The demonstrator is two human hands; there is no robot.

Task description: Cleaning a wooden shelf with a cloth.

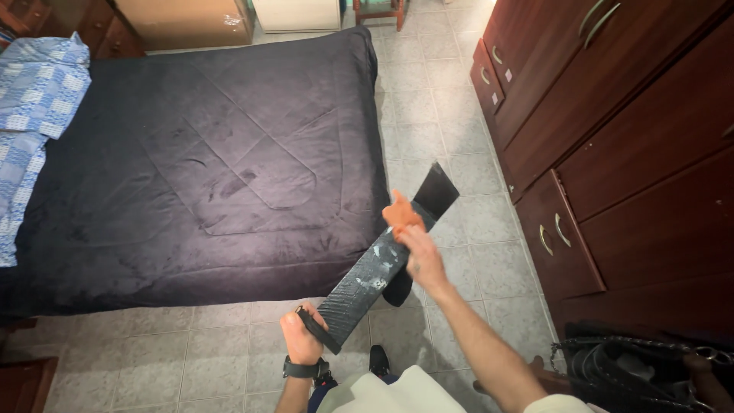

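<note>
Bedroom with pale grey tiled floor (451, 115), seen from above. Bed with dark navy quilted cover (214, 168) fills left and centre; blue-and-white patterned pillow or bedding (34, 99) at its far left edge. Dark reddish wooden wardrobe (634, 130) with curved metal handles runs along the right side, drawers low down. Black bag with chain strap (634, 367) sits near right, on the floor by the wardrobe. More wooden furniture at the far wall, small and partly cut off. Left hand (300, 336), with black watch on the wrist, is closed around the near end of a long flat dark board (378, 264), gripping its lower corner. Board slants up and to the right over the floor, just off the bed's near right corner, its surface scuffed with pale marks, far end tilted up. Right hand (417, 248) presses an orange cloth (401, 216) against the board's upper face about midway along, fingers bent over the cloth. Hands well apart along the board. Black shoe (378, 358) visible below, another dark shape under the board.
</note>
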